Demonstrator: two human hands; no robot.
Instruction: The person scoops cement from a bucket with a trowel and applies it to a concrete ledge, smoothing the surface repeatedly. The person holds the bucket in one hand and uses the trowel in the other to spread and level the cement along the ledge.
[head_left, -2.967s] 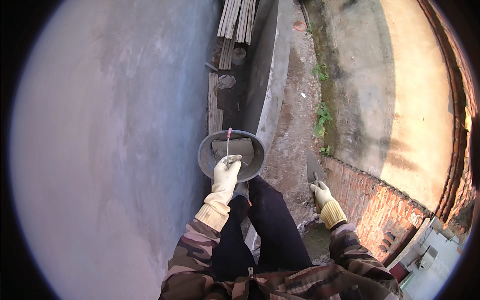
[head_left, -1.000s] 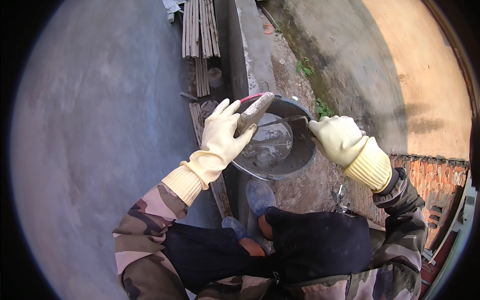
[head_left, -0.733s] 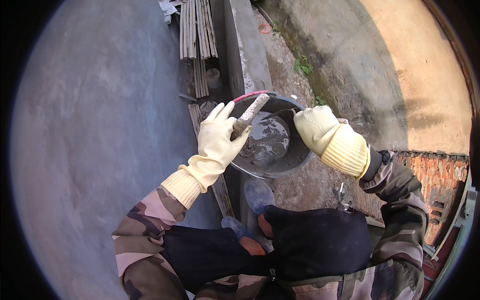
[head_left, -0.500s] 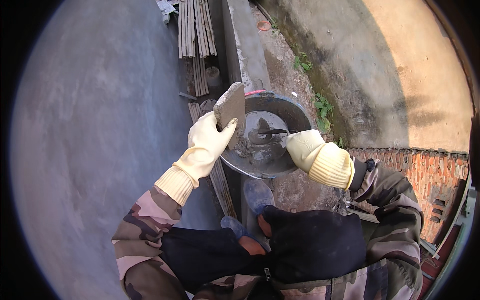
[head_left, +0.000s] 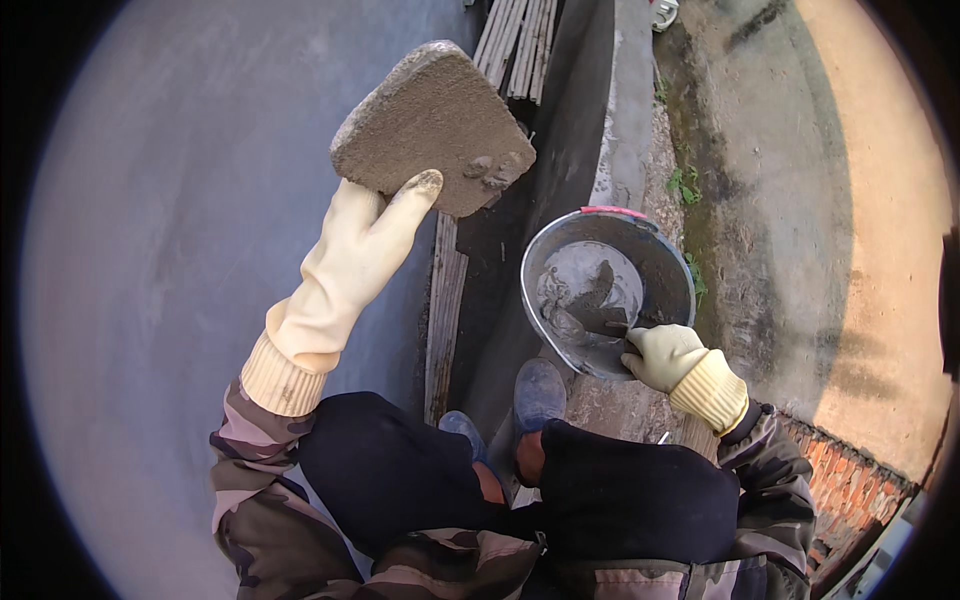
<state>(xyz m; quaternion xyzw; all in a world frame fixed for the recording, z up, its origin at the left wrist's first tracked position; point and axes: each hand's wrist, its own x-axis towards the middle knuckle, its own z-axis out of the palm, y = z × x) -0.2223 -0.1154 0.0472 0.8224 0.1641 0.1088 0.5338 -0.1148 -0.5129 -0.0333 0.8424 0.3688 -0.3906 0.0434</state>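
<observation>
My left hand [head_left: 352,255], in a cream rubber glove, grips a flat mortar-crusted slab [head_left: 430,125] by its lower edge. The thumb lies on its rough grey-brown face, and the other fingers are behind it. Small lumps of wet mortar cling near the slab's right corner. My right hand [head_left: 668,357], gloved alike, is closed at the near right rim of a round bucket [head_left: 672,270]. From its fingers a dark trowel [head_left: 600,320] reaches down into the grey mortar [head_left: 580,275]; its handle is mostly hidden by the glove.
A smooth grey wall [head_left: 200,200] rises on my left. Wooden poles [head_left: 515,45] lie in a channel beside a low concrete wall [head_left: 625,120]. Weeds [head_left: 685,185] grow along the right wall's foot, with bricks [head_left: 850,490] at lower right. My boots [head_left: 540,390] stand near the bucket.
My left hand has raised the slab up and left, away from the bucket, turning its broad face into view. The whole view has shifted; the trowel stays in the bucket.
</observation>
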